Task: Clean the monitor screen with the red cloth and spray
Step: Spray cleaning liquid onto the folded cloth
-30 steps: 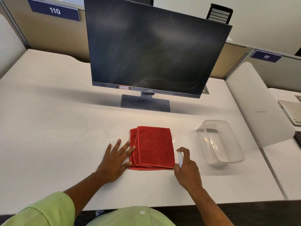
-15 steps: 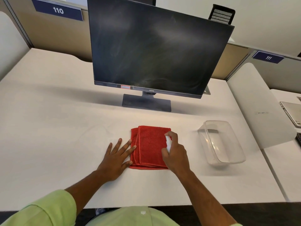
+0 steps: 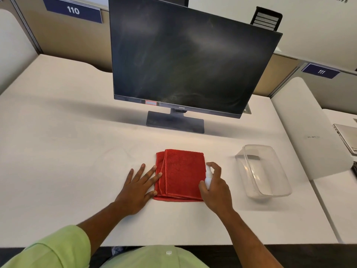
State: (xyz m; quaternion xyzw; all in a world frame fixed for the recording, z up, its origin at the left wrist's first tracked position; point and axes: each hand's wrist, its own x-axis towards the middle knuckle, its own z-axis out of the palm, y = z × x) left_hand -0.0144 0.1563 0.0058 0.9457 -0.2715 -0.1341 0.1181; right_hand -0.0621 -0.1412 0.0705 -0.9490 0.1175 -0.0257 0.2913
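Observation:
A folded red cloth [image 3: 181, 174] lies flat on the white desk [image 3: 77, 151] in front of the dark, smudged monitor [image 3: 185, 60]. My left hand [image 3: 140, 187] rests flat on the desk with its fingertips touching the cloth's left edge. My right hand [image 3: 216, 188] grips a small white spray bottle [image 3: 208, 176] at the cloth's right edge, its top pointing over the cloth, with the index finger curled over the top. Most of the bottle is hidden in the palm.
A clear plastic container [image 3: 264, 171] stands on the desk right of the cloth. The monitor's stand [image 3: 174, 122] sits behind the cloth. A white divider [image 3: 307, 132] borders the desk on the right, with a laptop [image 3: 346, 138] beyond it.
My right hand with the spray bottle moved from the cloth's right edge over the cloth half a second ago, then back to the right edge. The left hand stayed put.

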